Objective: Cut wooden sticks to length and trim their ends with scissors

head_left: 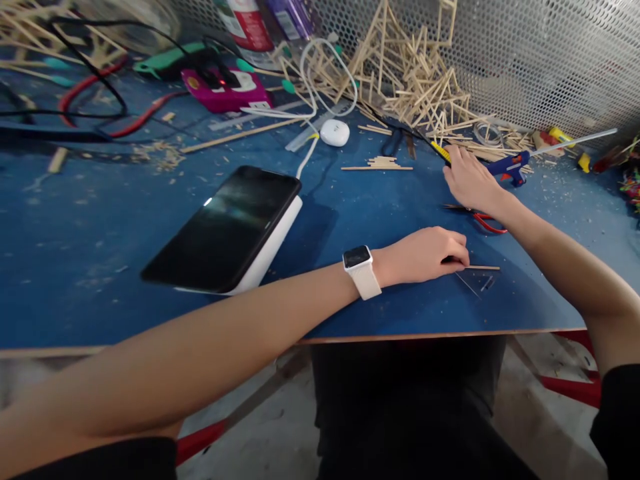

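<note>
My left hand [423,255] rests low on the blue table with its fingers curled in. A short thin wooden stick [484,268] pokes out from under its fingertips. Just below lies a small clear set square [481,285]. Farther away, my right hand [473,177] is closed over a slim yellow-and-black tool [441,152]; its far end is hard to make out. Right behind that hand lies a blue glue gun [509,165] with a long glue stick [575,141] out of its back. Red-handled scissors [490,224] lie partly under my right wrist.
A dark tablet or phone [225,223] leans on a white stand at left. Small wooden sticks [383,165] lie mid-table, near a white earbud case [335,133]. A stick heap [415,73] stands against the mesh panel [540,60]. A magenta power box [227,90] and cables sit at back left.
</note>
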`<state>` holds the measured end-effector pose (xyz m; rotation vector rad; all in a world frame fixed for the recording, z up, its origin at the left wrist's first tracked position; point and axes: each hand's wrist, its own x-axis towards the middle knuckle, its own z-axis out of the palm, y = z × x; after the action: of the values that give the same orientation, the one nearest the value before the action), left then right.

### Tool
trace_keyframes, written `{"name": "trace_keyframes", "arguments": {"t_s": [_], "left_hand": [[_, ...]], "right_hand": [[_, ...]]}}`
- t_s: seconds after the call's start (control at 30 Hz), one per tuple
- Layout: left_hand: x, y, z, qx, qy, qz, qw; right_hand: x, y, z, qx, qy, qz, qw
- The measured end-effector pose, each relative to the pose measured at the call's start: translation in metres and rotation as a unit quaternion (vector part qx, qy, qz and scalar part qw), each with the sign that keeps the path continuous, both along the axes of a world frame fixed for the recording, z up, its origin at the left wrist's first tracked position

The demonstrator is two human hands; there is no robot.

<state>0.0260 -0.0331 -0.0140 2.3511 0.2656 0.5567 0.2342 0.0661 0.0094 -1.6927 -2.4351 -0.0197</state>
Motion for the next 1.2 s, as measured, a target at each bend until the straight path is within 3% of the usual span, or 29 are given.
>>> {"name": "trace_keyframes", "arguments": {"t_s": [0.27, 0.4, 0.53, 0.7, 0.77, 0.87, 1.2], "left_hand": [[0.000, 0.001, 0.000, 0.010, 0.012, 0.006, 1.000], [-0.001, 0.000, 0.001, 0.012, 0.020, 0.005, 1.000], [-0.002, -0.001, 0.001, 0.025, 0.029, 0.007, 0.999], [-0.002, -0.004, 0.002, 0.054, 0.047, 0.021, 0.997], [-0.003, -0.006, 0.002, 0.088, 0.055, 0.027, 0.994], [-0.005, -0.010, 0.004, 0.143, 0.070, 0.034, 0.987], [-0.007, -0.026, 0.005, 0.262, 0.084, 0.078, 0.958]], "right_hand": [[-0.034, 0.032, -0.010, -0.015, -0.057, -0.045, 0.997], [-0.039, 0.019, -0.003, 0.016, -0.041, -0.034, 0.998], [-0.012, -0.023, 0.021, 0.057, -0.001, 0.028, 0.998], [0.052, -0.069, 0.042, -0.075, 0.023, 0.078, 0.994], [0.073, -0.077, 0.041, -0.115, 0.010, 0.092, 0.989], [0.090, -0.079, 0.034, -0.118, 0.041, 0.078, 0.989], [0.093, -0.097, 0.012, -0.019, 0.082, 0.120, 0.989]]}}
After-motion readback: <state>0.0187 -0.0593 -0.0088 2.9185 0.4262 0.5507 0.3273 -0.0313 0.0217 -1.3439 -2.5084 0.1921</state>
